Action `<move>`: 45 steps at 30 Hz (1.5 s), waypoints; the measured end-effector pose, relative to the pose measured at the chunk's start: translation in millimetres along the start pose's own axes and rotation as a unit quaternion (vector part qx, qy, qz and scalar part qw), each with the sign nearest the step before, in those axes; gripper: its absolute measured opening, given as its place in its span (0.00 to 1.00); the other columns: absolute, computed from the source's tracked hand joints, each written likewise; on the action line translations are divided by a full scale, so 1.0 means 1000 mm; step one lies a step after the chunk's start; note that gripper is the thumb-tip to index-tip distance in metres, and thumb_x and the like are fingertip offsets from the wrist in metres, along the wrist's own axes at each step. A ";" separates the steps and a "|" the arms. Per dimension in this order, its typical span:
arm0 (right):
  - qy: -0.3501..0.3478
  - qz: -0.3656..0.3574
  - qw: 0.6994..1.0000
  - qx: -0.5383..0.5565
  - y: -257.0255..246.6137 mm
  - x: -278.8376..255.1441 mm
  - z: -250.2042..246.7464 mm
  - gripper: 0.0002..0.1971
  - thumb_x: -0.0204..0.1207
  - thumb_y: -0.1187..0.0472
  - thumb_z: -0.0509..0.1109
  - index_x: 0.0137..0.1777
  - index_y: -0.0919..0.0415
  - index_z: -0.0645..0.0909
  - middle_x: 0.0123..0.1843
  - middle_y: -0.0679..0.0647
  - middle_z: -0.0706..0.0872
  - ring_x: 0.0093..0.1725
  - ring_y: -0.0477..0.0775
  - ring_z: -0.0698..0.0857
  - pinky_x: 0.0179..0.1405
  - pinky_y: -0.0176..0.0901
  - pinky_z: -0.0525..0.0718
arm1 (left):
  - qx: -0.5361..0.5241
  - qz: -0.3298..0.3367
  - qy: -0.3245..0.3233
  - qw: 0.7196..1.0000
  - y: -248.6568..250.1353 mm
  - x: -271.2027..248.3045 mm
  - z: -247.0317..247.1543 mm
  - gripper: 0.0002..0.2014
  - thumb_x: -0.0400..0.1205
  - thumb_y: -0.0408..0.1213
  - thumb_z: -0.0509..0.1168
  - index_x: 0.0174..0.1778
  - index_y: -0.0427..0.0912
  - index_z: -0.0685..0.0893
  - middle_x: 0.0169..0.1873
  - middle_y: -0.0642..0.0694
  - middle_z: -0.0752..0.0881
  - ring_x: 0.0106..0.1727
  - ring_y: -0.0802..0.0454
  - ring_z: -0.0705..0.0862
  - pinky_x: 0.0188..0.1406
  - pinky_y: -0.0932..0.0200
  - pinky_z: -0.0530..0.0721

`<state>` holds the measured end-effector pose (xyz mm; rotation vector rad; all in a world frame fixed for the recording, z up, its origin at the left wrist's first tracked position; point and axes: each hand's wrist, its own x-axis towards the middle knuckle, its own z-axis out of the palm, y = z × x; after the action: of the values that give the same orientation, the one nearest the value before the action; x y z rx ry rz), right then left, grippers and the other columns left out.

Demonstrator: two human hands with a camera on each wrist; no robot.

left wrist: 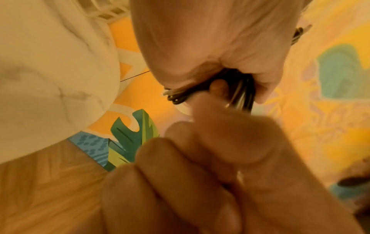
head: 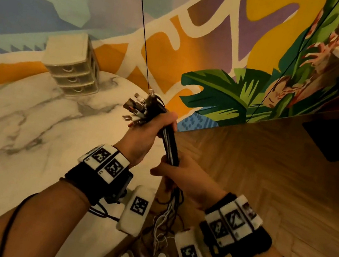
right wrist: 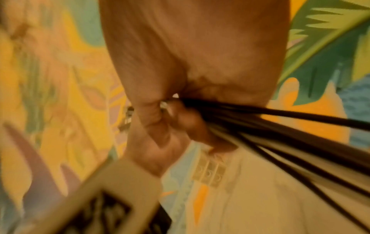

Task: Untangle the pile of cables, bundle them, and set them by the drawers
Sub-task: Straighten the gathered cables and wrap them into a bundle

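Black cables gripped by left hand, right hand, drawers shut

Cables partly hidden inside fingers

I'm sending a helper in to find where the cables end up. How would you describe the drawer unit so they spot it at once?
Start at the white marble-patterned table in front of the colourful mural wall. At its far edge, up against the wall, stands the drawer unit. It is a small cream plastic box with three stacked translucent drawers, the only thing standing on that end of the table.
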<state>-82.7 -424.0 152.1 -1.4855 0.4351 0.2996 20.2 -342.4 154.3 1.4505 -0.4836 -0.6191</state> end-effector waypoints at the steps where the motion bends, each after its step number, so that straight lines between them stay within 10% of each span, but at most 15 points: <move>1: 0.006 0.006 1.000 0.010 0.003 0.000 0.003 0.14 0.75 0.66 0.70 0.31 0.58 0.70 0.23 0.52 0.69 0.20 0.49 0.68 0.23 0.40 0.70 | -0.036 -0.007 0.003 0.999 0.001 -0.001 0.002 0.13 0.76 0.46 0.65 0.27 0.45 0.80 0.29 0.51 0.79 0.36 0.55 0.77 0.49 0.57 0.74; 7: -0.160 0.070 0.970 0.171 0.002 0.006 0.004 0.20 0.75 0.65 0.64 0.24 0.53 0.63 0.19 0.47 0.61 0.18 0.45 0.59 0.24 0.40 0.53 | -0.086 -0.001 -0.090 0.992 0.006 -0.012 0.003 0.14 0.82 0.43 0.59 0.31 0.41 0.74 0.32 0.46 0.78 0.35 0.52 0.74 0.41 0.60 0.75; 13: 0.163 -0.095 0.979 -0.073 0.006 0.009 0.007 0.07 0.76 0.60 0.71 0.51 0.58 0.78 0.37 0.52 0.81 0.33 0.44 0.78 0.36 0.38 0.76 | -0.144 0.022 0.045 0.988 0.007 -0.003 -0.009 0.12 0.85 0.38 0.56 0.38 0.38 0.76 0.27 0.45 0.79 0.34 0.48 0.80 0.45 0.55 0.80; 19: 0.281 -0.151 0.937 -0.141 0.025 0.014 0.031 0.07 0.81 0.57 0.65 0.57 0.55 0.77 0.43 0.43 0.82 0.39 0.42 0.80 0.38 0.39 0.79 | -0.018 0.044 0.092 0.995 0.000 -0.007 0.017 0.15 0.85 0.42 0.59 0.33 0.40 0.78 0.28 0.45 0.80 0.34 0.49 0.78 0.41 0.53 0.77; 23: 0.139 -0.060 0.988 -0.040 0.005 0.008 0.015 0.08 0.78 0.60 0.66 0.39 0.62 0.74 0.26 0.56 0.70 0.23 0.51 0.66 0.25 0.48 0.66 | -0.015 0.003 0.010 1.000 0.000 -0.009 0.009 0.15 0.79 0.48 0.65 0.34 0.40 0.81 0.29 0.45 0.81 0.33 0.51 0.80 0.40 0.58 0.80; 28: -0.112 0.036 0.987 0.105 -0.022 0.002 0.004 0.20 0.76 0.64 0.63 0.26 0.51 0.59 0.20 0.47 0.58 0.18 0.45 0.54 0.21 0.39 0.48 | -0.105 -0.021 -0.087 0.990 0.008 -0.012 -0.004 0.13 0.75 0.42 0.67 0.29 0.38 0.75 0.28 0.46 0.77 0.29 0.55 0.75 0.31 0.66 0.77; 40: -0.094 -0.013 0.994 -0.062 -0.044 0.011 0.023 0.18 0.77 0.66 0.64 0.28 0.55 0.63 0.22 0.49 0.63 0.19 0.46 0.59 0.18 0.38 0.56 | -0.256 -0.035 -0.100 0.961 0.028 -0.014 -0.026 0.17 0.81 0.40 0.53 0.24 0.45 0.72 0.18 0.51 0.69 0.21 0.55 0.70 0.38 0.58 0.74; 45: -0.054 -0.097 0.970 -0.217 -0.046 0.011 0.030 0.07 0.77 0.66 0.66 0.38 0.68 0.77 0.31 0.55 0.76 0.29 0.42 0.73 0.30 0.34 0.73 | -0.238 -0.037 -0.098 0.966 0.036 -0.013 -0.036 0.20 0.79 0.39 0.54 0.19 0.46 0.68 0.11 0.53 0.64 0.12 0.57 0.61 0.28 0.52 0.50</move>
<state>-49.2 -398.2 188.4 -1.9139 0.1358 0.3330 37.1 -306.5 188.2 0.9585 -0.4007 -0.8783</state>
